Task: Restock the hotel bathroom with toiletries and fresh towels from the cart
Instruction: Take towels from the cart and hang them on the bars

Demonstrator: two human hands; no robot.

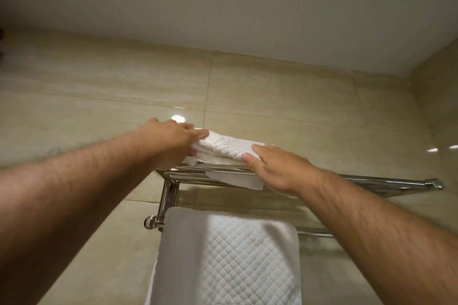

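Observation:
A folded white towel [226, 147] lies on top of the chrome wall rack [371, 181], at its left end. My left hand [173, 140] grips the towel's left end, fingers curled over it. My right hand [275, 166] rests on the towel's right end, fingers flat on top and thumb against its front edge. A white corner of cloth hangs down through the rack bars below the towel. A second white quilted towel [228, 255] hangs from the rack's lower rail, directly beneath.
The rack is fixed high on a beige tiled wall [99, 96], close under the white ceiling [223, 7]. The rack's right half is bare bars. A side wall meets the tiles at the far right.

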